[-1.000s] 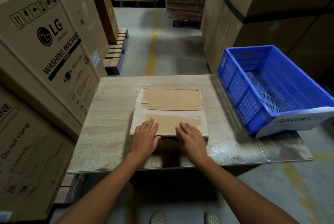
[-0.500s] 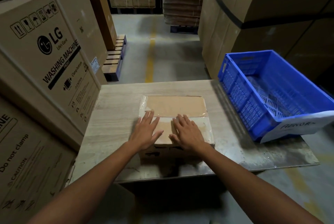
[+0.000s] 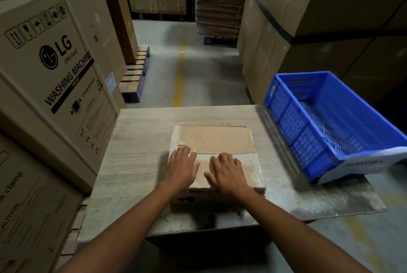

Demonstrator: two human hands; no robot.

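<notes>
Forearms are stretched forward from the lower edge of the view, side by side, with both wrists held low. The left hand (image 3: 181, 168) and the right hand (image 3: 226, 173) are laid palm-down on the near flap of a small brown cardboard box (image 3: 215, 138) whose edges are covered in clear tape. The fingers of both hands are kept close together and gently bent, and nothing is gripped by them; they are only rested on the cardboard. Half a second earlier the same fingers were spread wider and laid flatter on that flap, while the box is found in the same spot. The box is set on a pale wood-grain table (image 3: 136, 140), near its middle and a little towards the near edge. The fingertips are placed at the seam where the two closed top flaps meet, so the far flap lies just beyond them and the near flap under the palms. A blue slatted plastic crate (image 3: 330, 122) is seen at the table's right end, and a large brown washing-machine carton (image 3: 55, 63) stands at its left.
</notes>
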